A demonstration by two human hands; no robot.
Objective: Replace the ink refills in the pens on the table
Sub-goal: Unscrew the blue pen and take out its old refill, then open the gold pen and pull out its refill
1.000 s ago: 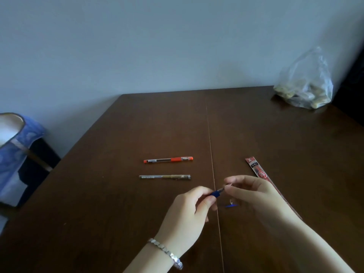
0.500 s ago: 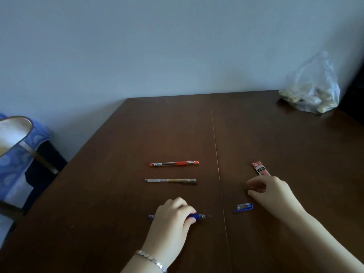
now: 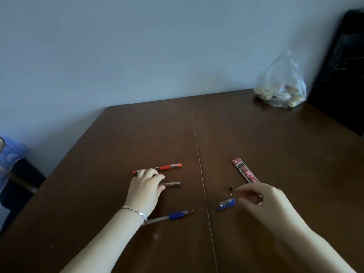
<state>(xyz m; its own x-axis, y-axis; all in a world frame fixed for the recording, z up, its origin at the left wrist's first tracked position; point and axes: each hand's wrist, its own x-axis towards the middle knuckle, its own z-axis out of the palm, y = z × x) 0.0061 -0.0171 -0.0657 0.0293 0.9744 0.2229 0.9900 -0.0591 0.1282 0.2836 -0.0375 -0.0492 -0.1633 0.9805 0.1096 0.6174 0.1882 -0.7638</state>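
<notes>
Three pens lie on the dark wooden table (image 3: 256, 138). The orange pen (image 3: 164, 167) is farthest from me, and the brownish-gold pen (image 3: 172, 184) lies below it. My left hand (image 3: 144, 189) covers the left half of the gold pen, with fingers over it and the thumb under it. The blue pen (image 3: 170, 216) lies uncapped by my left wrist, tip pointing right. Its blue cap (image 3: 227, 203) and a tiny black piece (image 3: 230, 187) lie right of the table seam. Just right of the cap hovers my right hand (image 3: 263, 199), blurred, fingers loosely extended. The red refill packet (image 3: 244, 172) lies above it.
A clear plastic bag (image 3: 280, 85) with pale lumps sits at the table's far right corner, next to a dark object (image 3: 342, 75). A chair with a blue cover (image 3: 8, 154) stands left of the table. A wall runs behind the table's far edge.
My left hand let go of the blue pen, which stays on the table, and moved up onto the gold pen. My right hand lifted off the packet towards the cap. A tiny black piece shows near it.
</notes>
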